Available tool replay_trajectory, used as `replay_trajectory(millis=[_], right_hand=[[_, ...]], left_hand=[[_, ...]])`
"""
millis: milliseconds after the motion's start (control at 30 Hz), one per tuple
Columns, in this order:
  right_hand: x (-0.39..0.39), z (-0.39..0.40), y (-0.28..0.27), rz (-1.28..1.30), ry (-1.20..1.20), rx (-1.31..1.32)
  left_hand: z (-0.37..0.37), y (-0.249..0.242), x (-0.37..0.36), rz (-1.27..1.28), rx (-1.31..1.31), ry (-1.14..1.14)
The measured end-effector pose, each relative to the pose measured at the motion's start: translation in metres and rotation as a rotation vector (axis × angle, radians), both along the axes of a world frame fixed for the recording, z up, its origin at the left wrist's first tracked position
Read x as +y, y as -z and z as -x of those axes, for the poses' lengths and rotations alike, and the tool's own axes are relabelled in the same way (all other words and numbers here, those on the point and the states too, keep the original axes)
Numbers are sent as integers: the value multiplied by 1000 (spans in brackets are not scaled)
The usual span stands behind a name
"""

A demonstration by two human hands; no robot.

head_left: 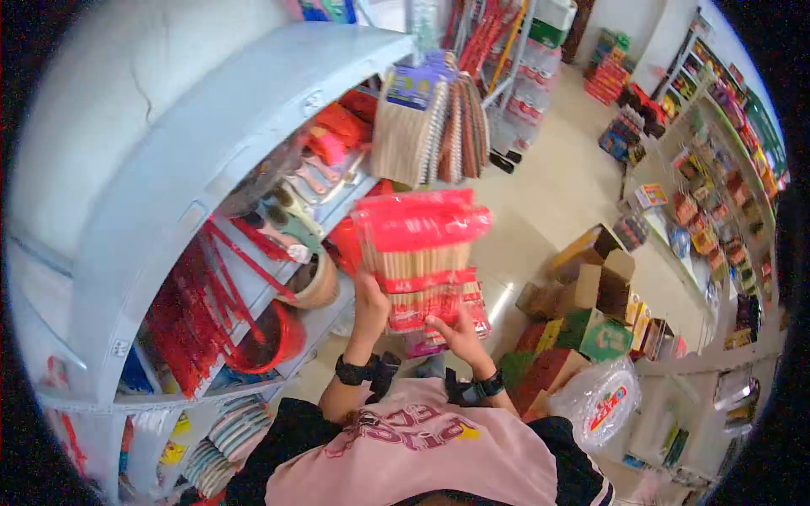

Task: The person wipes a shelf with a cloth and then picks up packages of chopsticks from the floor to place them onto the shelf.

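A pack of wooden chopsticks in clear wrap with red bands is held up in front of my chest. My left hand grips its left edge, fingers partly hidden behind the pack. At the lower right corner, my right hand pinches it with the thumb on the front. More red-wrapped packs show just behind and below it, partly covered.
On the left, a grey shelf carries brushes, a red basket and a tan pot. Striped packs hang at its end. Open cardboard boxes and a plastic-wrapped bundle sit to the right, before stocked shelves.
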State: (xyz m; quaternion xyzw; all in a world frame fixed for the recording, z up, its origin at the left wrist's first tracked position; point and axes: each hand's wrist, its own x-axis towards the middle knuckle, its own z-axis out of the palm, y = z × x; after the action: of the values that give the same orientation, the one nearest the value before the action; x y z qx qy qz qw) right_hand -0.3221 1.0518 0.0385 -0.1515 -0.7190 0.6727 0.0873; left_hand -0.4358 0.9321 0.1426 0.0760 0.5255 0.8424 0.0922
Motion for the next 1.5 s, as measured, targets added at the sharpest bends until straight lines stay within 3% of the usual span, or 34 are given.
replay_trajectory(millis=[67,133,167,233,467,700,733,833,933,1067,1133,1167,1233,1333,1400,1500], right_hand=[[-31,15,-29,91,-23,67],[-55,26,-33,34,-37,-91],[-65,34,-44,-335,-146,-212],[-93,38,-69,-196,-96,51],[-179,62,-152,-25,-306,352],[-311,217,-209,241,-194,867],[-313,218,-233,198,-333,817],[-328,239,-233,68,-238,917],[-334,252,-235,-2,-294,908],[-344,261,-247,67,-360,922],[-355,262,-253,71,-295,1044],[-357,262,-250,140,-392,879],[-363,266,-248,132,-385,908],[-368,268,-244,46,-355,929],[-371,269,-244,50,-393,994],[-374,279,-229,144,-509,886]], left_hand=[[1,-31,-33,246,729,67],[7,-39,-69,302,690,97],[11,-43,-90,351,654,148],[16,-45,-128,358,619,81],[-4,-79,-263,273,751,-405],[80,-141,-308,277,743,-782],[96,-147,-312,270,721,-798],[119,-142,-330,262,764,-841],[141,-139,-342,212,972,-834],[138,-149,-347,278,862,-859],[137,-154,-350,366,630,-1104],[134,-160,-350,366,639,-1093],[124,-169,-352,284,465,-1054],[132,-154,-363,312,457,-1203],[137,-146,-375,293,487,-1186],[135,-146,-379,391,565,-1090]])
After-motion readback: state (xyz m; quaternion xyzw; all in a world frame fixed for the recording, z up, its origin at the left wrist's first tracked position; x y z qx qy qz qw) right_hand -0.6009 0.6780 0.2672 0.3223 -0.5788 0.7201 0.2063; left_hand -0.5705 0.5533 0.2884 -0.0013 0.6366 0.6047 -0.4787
